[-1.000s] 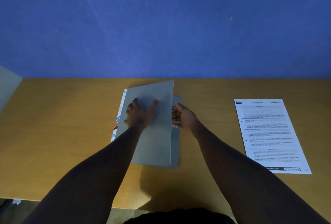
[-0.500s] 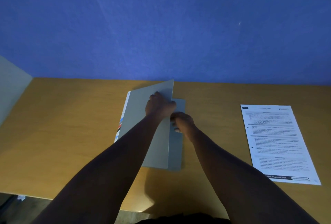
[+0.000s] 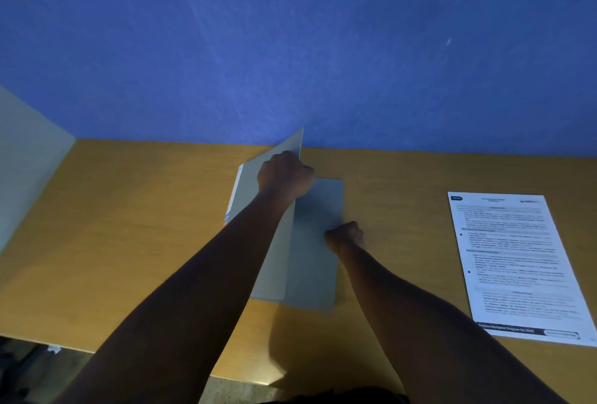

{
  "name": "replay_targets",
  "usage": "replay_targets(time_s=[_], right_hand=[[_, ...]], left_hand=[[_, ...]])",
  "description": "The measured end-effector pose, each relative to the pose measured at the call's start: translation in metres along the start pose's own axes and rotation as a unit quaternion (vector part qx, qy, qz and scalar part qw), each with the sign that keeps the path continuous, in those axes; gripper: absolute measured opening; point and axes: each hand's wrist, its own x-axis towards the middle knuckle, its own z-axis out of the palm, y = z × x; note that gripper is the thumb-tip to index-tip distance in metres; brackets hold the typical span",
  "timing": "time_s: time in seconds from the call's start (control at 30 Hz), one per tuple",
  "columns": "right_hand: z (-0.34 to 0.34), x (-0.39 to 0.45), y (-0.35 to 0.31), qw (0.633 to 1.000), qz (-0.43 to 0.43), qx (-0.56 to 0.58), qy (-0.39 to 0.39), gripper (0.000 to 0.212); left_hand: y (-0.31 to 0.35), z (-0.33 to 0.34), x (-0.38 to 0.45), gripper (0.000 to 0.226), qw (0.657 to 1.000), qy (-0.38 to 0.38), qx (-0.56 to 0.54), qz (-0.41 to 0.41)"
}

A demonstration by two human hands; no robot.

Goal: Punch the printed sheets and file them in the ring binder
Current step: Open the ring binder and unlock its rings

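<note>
A grey binder (image 3: 316, 261) lies in the middle of the wooden desk (image 3: 135, 242). Its front cover (image 3: 258, 184) is raised from the right edge and tilts up to the left. My left hand (image 3: 284, 177) grips the cover's free edge near its top. My right hand (image 3: 345, 237) is closed in a fist and rests at the right edge of the lower flap. A white strip with coloured marks (image 3: 233, 200) shows along the binder's left side. A printed sheet (image 3: 517, 264) lies flat on the desk to the right, apart from both hands.
A blue wall (image 3: 290, 48) rises right behind the desk. A pale panel (image 3: 26, 158) stands at the far left edge. The desk's front edge (image 3: 80, 350) runs close to my body, with floor below it.
My left hand moved from the cover's face to its right edge and lifted the cover higher. My right hand slid down and right, off the cover's edge.
</note>
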Motion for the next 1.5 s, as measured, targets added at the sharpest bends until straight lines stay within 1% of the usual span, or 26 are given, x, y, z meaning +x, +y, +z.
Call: replay_targets(time_s=[0.07,0.13,0.17,0.2,0.3,0.37,0.43,0.47,0.5,0.6,0.67,0.73,0.83,0.9,0.93,1.0,1.07,1.23,1.4,1.5], right_hand=[[-0.004,0.004,0.002,1.000,0.005,0.005,-0.016,0.049],[-0.009,0.009,0.005,0.998,0.005,-0.001,-0.060,0.042],[-0.012,0.011,0.006,0.997,0.003,0.017,-0.076,0.040],[-0.014,0.013,0.008,0.997,0.000,0.030,-0.070,0.039],[-0.025,0.020,0.012,1.000,0.005,0.013,0.001,0.042],[-0.033,0.022,0.013,0.999,0.015,0.010,0.049,0.046],[-0.040,0.023,0.015,0.997,0.013,0.011,0.078,0.049],[-0.041,0.024,0.017,0.996,0.009,0.007,0.087,0.049],[-0.042,0.025,0.019,0.996,0.004,-0.005,0.091,0.049],[-0.042,0.025,0.022,0.995,-0.011,-0.031,0.090,0.047],[-0.041,0.025,0.025,0.995,-0.020,-0.035,0.088,0.045],[-0.041,0.025,0.027,0.995,-0.031,-0.036,0.092,0.044],[-0.040,0.023,0.029,0.993,-0.043,-0.041,0.102,0.042],[-0.038,0.022,0.029,0.991,-0.054,-0.056,0.105,0.040],[-0.037,0.023,0.030,0.991,-0.060,-0.066,0.104,0.038],[-0.035,0.024,0.032,0.989,-0.071,-0.081,0.102,0.037],[-0.033,0.025,0.033,0.988,-0.076,-0.087,0.102,0.038],[-0.032,0.026,0.033,0.988,-0.074,-0.090,0.100,0.036],[-0.029,0.024,0.032,0.990,-0.078,-0.065,0.098,0.036],[-0.027,0.023,0.033,0.989,-0.090,-0.060,0.102,0.046]], left_hand=[[0.002,-0.007,-0.001,0.025,1.000,0.008,0.011,0.000],[0.006,-0.013,-0.001,0.023,1.000,0.014,0.023,0.004],[0.008,-0.016,-0.001,0.022,0.999,0.016,0.031,0.006],[0.010,-0.021,0.000,0.024,0.999,0.018,0.038,0.006],[0.016,-0.036,0.003,0.027,0.999,0.026,0.047,0.008],[0.018,-0.047,0.006,0.019,0.998,0.023,0.052,0.014],[0.015,-0.055,0.011,0.011,0.997,0.017,0.076,0.008],[0.013,-0.059,0.014,0.015,0.995,0.019,0.095,0.003],[0.011,-0.063,0.017,0.026,0.993,0.024,0.115,-0.003],[-0.005,-0.066,0.030,0.074,0.985,0.023,0.170,-0.014],[-0.020,-0.066,0.038,0.092,0.980,0.032,0.194,-0.013],[-0.035,-0.066,0.044,0.097,0.966,0.062,0.248,-0.028],[-0.060,-0.063,0.051,0.088,0.933,0.124,0.337,-0.034],[-0.075,-0.059,0.050,0.082,0.919,0.157,0.362,-0.018],[-0.084,-0.055,0.050,0.080,0.912,0.162,0.378,-0.008],[-0.103,-0.045,0.052,0.075,0.900,0.148,0.410,0.013],[-0.126,-0.029,0.056,0.068,0.905,0.114,0.408,0.025],[-0.175,0.019,0.052,0.063,0.943,0.034,0.329,0.033],[-0.183,0.057,0.038,0.076,0.975,-0.047,0.216,-0.003],[-0.181,0.075,0.035,0.073,0.984,-0.078,0.160,-0.015]])
